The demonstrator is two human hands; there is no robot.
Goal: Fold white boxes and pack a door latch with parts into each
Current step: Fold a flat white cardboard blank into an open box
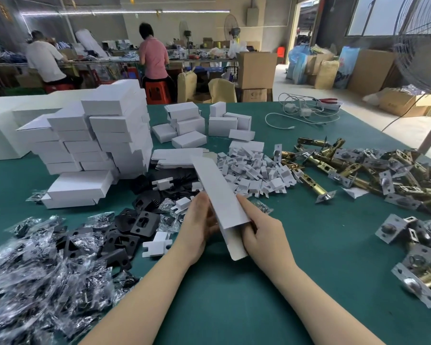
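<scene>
A long white box (219, 195) is held tilted above the green table (309, 245), its open flap end toward me. My left hand (199, 225) grips its left side, and my right hand (261, 232) grips its right side with fingers curled round the near end. Flat unfolded box blanks (177, 158) lie stacked just beyond. Brass door latches (346, 168) with silver faceplates are heaped to the right. Black strike plates (135, 220) and bagged parts (35, 270) lie to the left. White cardboard inserts (256, 170) form a pile in the middle.
A tall stack of folded white boxes (95, 140) stands at the left, with smaller white boxes (197, 125) behind. White cables and red pliers (309, 108) lie at the far right edge. More latches (421, 245) lie near right. People work at benches beyond.
</scene>
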